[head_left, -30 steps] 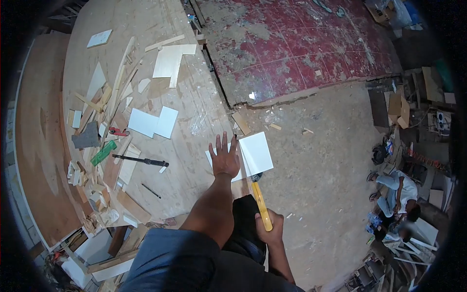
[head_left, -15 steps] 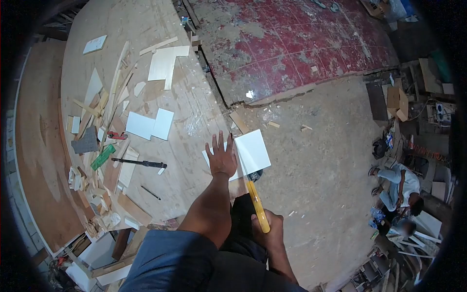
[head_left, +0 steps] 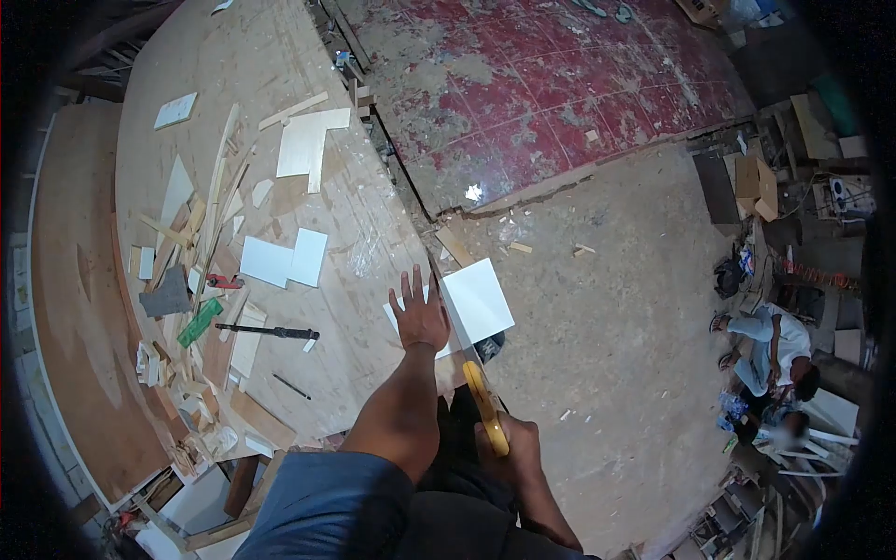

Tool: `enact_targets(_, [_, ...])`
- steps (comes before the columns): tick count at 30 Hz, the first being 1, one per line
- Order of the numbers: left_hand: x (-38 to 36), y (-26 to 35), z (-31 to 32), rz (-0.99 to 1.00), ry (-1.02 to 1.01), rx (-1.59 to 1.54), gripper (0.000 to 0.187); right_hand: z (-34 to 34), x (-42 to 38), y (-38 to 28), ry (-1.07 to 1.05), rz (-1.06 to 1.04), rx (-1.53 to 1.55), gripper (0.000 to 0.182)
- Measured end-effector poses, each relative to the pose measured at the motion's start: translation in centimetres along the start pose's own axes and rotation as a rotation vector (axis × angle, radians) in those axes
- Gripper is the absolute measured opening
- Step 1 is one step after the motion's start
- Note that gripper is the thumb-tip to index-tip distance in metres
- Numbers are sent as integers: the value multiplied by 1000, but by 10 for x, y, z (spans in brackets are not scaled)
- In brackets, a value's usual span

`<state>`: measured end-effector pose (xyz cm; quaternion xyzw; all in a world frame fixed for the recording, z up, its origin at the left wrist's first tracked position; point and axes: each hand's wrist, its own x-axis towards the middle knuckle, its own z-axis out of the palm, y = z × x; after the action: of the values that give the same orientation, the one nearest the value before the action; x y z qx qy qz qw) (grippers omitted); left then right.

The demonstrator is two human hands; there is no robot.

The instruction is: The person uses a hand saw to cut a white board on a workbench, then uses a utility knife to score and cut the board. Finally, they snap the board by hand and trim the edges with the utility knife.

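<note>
My left hand [head_left: 420, 317] lies flat with fingers spread on a white board [head_left: 478, 301] at the table's right edge. Part of the board sticks out past that edge. My right hand [head_left: 513, 446] is wrapped round the yellow handle [head_left: 486, 408] of a saw. The saw's blade [head_left: 454, 322] runs along the board beside my left hand, at the table edge. Left of my hand on the table lie two joined or touching white pieces [head_left: 268, 260], a black rod-like tool [head_left: 268, 330] and a thin dark pen-like stick [head_left: 292, 386].
Wood strips and offcuts [head_left: 210, 210] lie over the left of the wooden table [head_left: 359, 191], with a green object [head_left: 199, 323] and a red tool [head_left: 224, 281]. A person [head_left: 779, 350] sits at the far right. Boxes [head_left: 754, 187] stand along the right side.
The yellow saw handle has shifted and turned slightly in my right hand. The whole view has shifted a little, and my left hand remains on the board.
</note>
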<state>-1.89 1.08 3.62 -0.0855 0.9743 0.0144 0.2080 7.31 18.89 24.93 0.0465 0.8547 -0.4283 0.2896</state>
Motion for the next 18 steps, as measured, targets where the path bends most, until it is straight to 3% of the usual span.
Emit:
enact_targets(4, [0,-1,-1,10,32,-11,62,11,-8,32,24,-20,30,19])
enact_targets(7, [0,-2,2,24,54,-94,65,41,-9,90,161,-286,125,24])
enact_targets(11, [2,-4,0,25,56,-113,62,62,7,117,184,-319,147,23])
enact_targets(13, [-1,-4,1,42,100,-140,60,68,30,109,187,-208,98,21])
enact_targets(18, [2,-4,5,29,76,-68,61,79,74,90,214,-272,254,22])
